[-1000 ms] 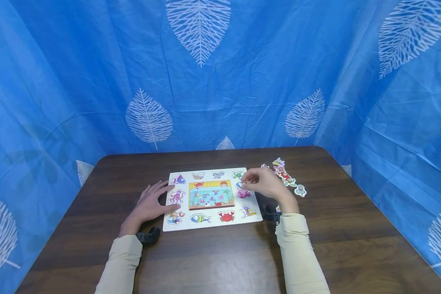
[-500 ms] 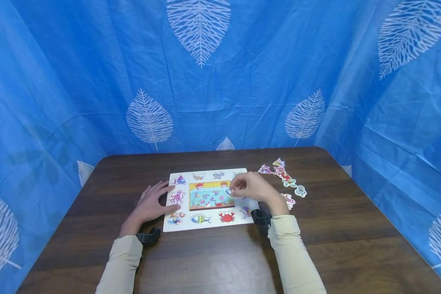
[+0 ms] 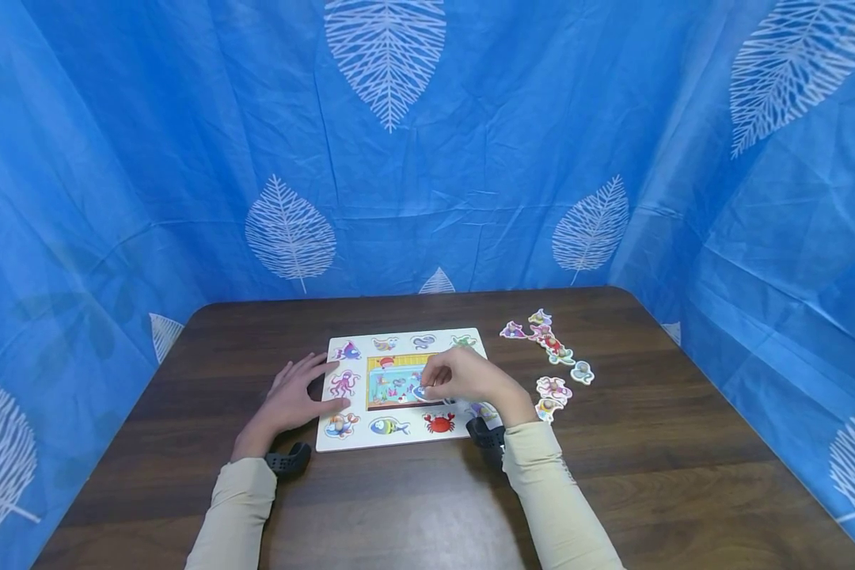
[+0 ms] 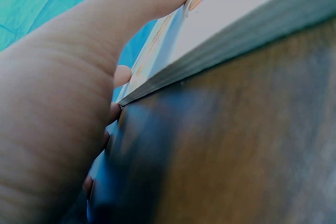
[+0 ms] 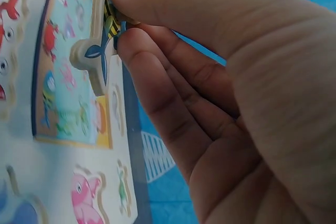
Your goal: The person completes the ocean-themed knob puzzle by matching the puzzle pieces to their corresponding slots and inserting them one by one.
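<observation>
A dark brown wooden table [image 3: 413,507] with a faint sheen bears a white, layered wooden puzzle board [image 3: 400,438], smooth-faced, before creased blue cloth backdrop [image 3: 513,142].

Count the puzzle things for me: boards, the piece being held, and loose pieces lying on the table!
Wooden puzzle board: 1
Fish piece pinched in the right hand: 1
Loose pieces on the table: 7, as far as they can be told apart
Total: 9

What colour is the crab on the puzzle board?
The crab is red. It shows best in the head view, in the bottom row of the white puzzle board.
</observation>
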Tool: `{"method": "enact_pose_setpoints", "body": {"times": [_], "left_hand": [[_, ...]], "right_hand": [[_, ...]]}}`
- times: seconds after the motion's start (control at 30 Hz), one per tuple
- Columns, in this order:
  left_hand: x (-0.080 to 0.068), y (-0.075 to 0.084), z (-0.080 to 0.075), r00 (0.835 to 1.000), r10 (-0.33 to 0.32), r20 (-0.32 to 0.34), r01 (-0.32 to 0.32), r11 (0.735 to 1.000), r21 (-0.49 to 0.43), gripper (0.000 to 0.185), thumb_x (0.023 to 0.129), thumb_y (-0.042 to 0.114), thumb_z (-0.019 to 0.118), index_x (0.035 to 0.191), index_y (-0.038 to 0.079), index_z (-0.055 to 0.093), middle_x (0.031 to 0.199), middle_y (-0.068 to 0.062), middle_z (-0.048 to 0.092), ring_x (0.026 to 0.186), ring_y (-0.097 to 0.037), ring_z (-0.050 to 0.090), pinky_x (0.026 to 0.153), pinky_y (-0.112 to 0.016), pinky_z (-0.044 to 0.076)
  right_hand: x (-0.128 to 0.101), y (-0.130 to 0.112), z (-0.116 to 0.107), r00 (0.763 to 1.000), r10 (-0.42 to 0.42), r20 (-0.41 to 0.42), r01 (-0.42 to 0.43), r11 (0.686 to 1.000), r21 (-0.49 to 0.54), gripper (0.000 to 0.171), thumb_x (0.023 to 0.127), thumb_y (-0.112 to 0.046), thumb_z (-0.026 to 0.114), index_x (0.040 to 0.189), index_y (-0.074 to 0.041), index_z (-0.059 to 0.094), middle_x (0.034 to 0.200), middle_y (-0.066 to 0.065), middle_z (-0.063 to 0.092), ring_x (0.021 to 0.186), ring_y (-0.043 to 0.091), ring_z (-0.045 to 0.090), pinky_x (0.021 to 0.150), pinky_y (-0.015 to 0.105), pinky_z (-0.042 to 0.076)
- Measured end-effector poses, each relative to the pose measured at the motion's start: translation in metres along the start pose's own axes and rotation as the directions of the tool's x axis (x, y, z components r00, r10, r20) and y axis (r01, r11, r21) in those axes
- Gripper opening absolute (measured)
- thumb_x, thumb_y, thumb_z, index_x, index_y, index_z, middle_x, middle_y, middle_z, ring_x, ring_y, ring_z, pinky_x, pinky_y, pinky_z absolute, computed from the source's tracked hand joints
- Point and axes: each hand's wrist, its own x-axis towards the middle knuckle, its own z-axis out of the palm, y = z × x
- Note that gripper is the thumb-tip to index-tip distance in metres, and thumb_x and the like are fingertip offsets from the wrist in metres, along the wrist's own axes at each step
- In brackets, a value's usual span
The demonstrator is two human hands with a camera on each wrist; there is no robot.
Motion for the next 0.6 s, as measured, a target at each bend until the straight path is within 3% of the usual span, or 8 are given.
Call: {"method": "enact_pose_setpoints", "body": {"times": [0.6], "left_hand": [[0.000, 0.001, -0.001, 1.000, -0.010, 0.006, 0.010, 1.000, -0.005, 0.090, 0.084, 0.060, 0.076, 0.154, 0.013, 0.048, 0.165, -0.021, 0.033, 0.155, -0.045, 0.019, 0.125, -0.068, 0.007]], "right_hand": [[0.013, -0.017, 0.032, 0.996, -0.018, 0.088, 0.019, 1.000, -0.006, 0.006, 0.087, -0.016, 0.084, 0.089, -0.019, 0.079, 0.078, -0.014, 0.071, 0.071, 0.005, 0.063, 0.072, 0.021, 0.057]]}}
